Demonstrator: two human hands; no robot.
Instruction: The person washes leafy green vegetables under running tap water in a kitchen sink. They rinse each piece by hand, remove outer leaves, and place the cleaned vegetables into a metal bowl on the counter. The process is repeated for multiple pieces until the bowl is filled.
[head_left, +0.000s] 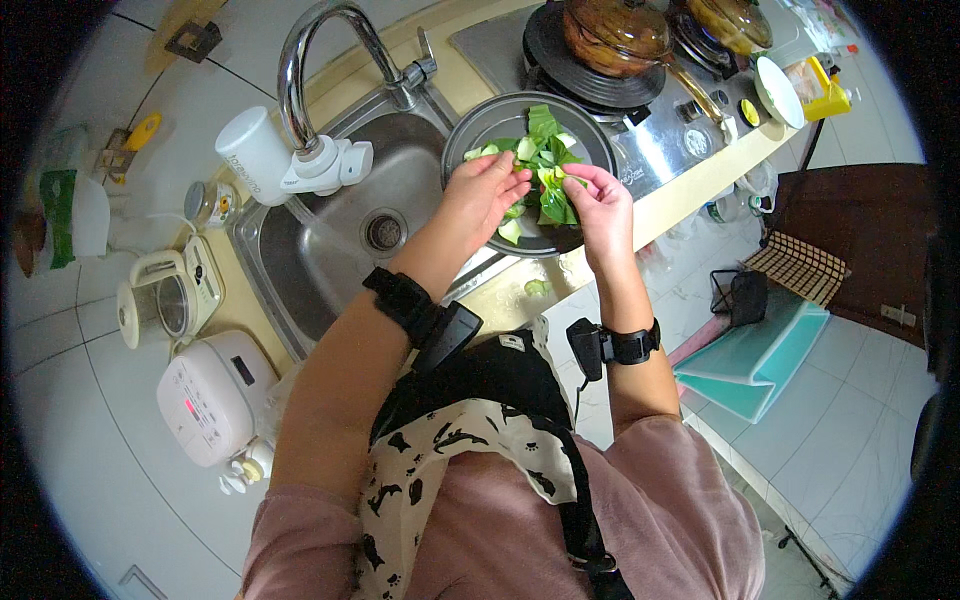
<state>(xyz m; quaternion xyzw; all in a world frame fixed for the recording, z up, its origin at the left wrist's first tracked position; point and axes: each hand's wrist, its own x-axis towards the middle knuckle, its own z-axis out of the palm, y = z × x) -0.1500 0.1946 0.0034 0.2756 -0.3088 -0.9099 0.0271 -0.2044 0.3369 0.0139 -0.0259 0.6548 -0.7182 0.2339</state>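
A dark grey round basin (491, 120) holds torn pieces of leafy green vegetable (531, 150) with pale stems. It stands at the sink's right edge. My right hand (602, 201) pinches a green leaf (555, 196) between thumb and fingers over the basin's right side. Opposite it, my left hand (484, 193) hovers over the basin's left part, fingers curled beside the leaves. Whether those fingertips grip a piece cannot be made out. A small green scrap (537, 287) lies on the wet counter edge below the basin.
Left lies a steel sink (315, 247) under a chrome faucet (330, 15) with a white filter (255, 154). A lidded amber glass pot (615, 37) sits on the stove at the back. A rice cooker (214, 397) and a kettle (150, 300) stand at far left.
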